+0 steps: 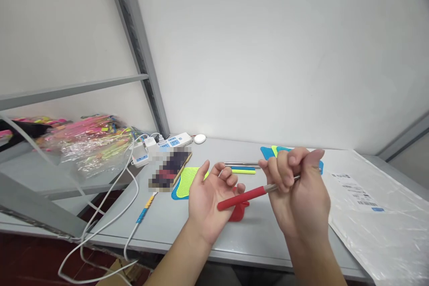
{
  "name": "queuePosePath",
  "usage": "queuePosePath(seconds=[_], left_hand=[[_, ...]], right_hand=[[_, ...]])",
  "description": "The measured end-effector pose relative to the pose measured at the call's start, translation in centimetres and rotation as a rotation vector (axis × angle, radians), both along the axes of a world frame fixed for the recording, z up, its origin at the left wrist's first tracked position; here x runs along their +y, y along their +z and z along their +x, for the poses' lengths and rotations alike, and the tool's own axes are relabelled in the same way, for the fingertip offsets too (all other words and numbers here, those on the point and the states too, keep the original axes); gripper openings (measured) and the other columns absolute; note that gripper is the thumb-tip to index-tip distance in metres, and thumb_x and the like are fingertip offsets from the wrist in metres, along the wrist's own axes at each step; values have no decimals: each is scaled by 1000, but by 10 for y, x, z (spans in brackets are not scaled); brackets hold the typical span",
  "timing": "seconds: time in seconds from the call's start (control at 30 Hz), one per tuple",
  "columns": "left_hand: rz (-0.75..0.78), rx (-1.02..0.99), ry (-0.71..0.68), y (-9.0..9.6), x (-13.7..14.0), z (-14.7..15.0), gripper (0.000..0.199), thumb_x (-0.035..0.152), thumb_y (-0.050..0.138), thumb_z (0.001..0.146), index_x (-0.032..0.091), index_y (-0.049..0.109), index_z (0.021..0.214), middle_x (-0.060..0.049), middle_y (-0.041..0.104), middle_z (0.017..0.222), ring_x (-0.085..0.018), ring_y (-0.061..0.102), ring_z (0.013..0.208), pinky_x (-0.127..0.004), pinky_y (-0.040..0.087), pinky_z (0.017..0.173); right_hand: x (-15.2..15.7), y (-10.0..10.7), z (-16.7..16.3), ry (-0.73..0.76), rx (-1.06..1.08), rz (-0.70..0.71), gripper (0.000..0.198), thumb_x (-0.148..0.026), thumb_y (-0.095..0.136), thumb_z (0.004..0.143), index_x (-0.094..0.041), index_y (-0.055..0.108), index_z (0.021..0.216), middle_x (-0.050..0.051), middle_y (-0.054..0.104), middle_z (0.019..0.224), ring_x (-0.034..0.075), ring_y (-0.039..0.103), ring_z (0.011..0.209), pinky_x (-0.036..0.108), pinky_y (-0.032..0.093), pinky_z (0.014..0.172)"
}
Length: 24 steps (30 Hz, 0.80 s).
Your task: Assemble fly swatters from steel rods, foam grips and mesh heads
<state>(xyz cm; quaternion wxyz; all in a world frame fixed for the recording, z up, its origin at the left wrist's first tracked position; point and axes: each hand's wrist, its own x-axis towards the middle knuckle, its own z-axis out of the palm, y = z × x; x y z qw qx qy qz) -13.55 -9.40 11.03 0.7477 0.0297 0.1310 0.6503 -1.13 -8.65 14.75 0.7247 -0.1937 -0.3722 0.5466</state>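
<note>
My right hand point(301, 187) is closed around the bare shaft of a metal rod with a red grip point(241, 198). The grip slants down to the left, and its end lies against the palm of my left hand point(212, 201). That hand is turned palm up, its fingers loosely curled and apart, not wrapped round the grip. Beneath and behind it, a red piece point(237, 212) lies on the table, partly hidden. More metal rods point(241, 164) lie behind my hands, one with a yellow-green grip point(244, 171). A yellow-green perforated flat piece point(186, 181) overlaps a blue one left of my left hand.
More blue and yellow-green flat pieces point(267, 152) lie behind my right hand. A white plastic package point(378, 214) covers the table's right side. At left are a phone point(182, 167), power strip point(179, 140), white cable point(136, 187), shelf post point(140, 49) and bagged colourful items point(97, 138).
</note>
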Motion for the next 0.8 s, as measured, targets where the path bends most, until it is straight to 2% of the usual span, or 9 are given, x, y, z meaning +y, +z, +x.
queuePosePath(seconds=[0.07,0.13,0.2,0.3,0.4,0.5,0.6,0.7,0.8], left_hand=[[-45,-80,74,-1,2,0,25,28,44,94,16,50,73,3,43,62,-10,43,55,-29,48,63],[-88,-137,173,1,0,-2,26,20,43,92,17,44,66,6,36,55,-7,36,48,-24,45,57],[-94,-134,235,5,-4,-10,29,14,41,90,17,39,62,8,25,50,-6,29,41,-20,35,46],[-11,3,355,16,-9,-32,28,14,39,90,17,40,62,9,18,49,-6,20,38,-21,22,38],[97,172,435,27,-12,-51,27,17,38,91,17,43,64,8,18,51,-6,19,39,-22,19,38],[155,309,415,33,-14,-50,26,18,40,92,17,44,66,8,19,51,-7,17,40,-22,18,38],[186,393,416,33,-16,-38,25,20,41,94,18,46,69,7,25,53,-7,19,41,-21,21,39],[244,449,470,32,-17,-27,27,23,39,98,18,47,72,6,30,56,-7,22,42,-21,26,42],[292,449,410,28,-20,-19,29,25,36,101,19,49,75,6,28,55,-8,25,44,-21,30,44]], right_hand=[[7,-13,-3,-111,110,-70,47,-59,38,97,-22,53,71,-8,43,60,7,39,50,33,51,84],[8,-32,-7,-153,112,-109,49,-62,37,95,-23,56,73,-5,49,72,9,49,61,35,51,86],[4,-54,-6,-95,-24,-158,45,-59,41,96,-23,59,75,-2,54,81,12,55,73,36,50,86],[-6,-77,8,38,-416,-207,32,-48,55,93,-22,61,75,-1,57,78,15,56,74,30,48,75],[-15,-76,25,125,-850,-139,21,-44,64,88,-23,67,92,2,65,87,19,60,83,30,47,77],[-20,-60,27,137,-1182,42,27,-38,59,92,-27,62,117,4,67,103,21,60,97,32,44,86],[-24,-52,13,237,-1403,182,17,-31,46,98,-26,61,103,3,67,97,19,60,85,30,43,76],[-31,-60,-1,323,-1466,115,15,-30,41,99,-24,50,88,-1,64,82,16,54,67,26,34,59],[-36,-72,-7,354,-1439,70,20,-33,38,100,-24,39,82,-4,54,71,14,44,58,26,26,54]])
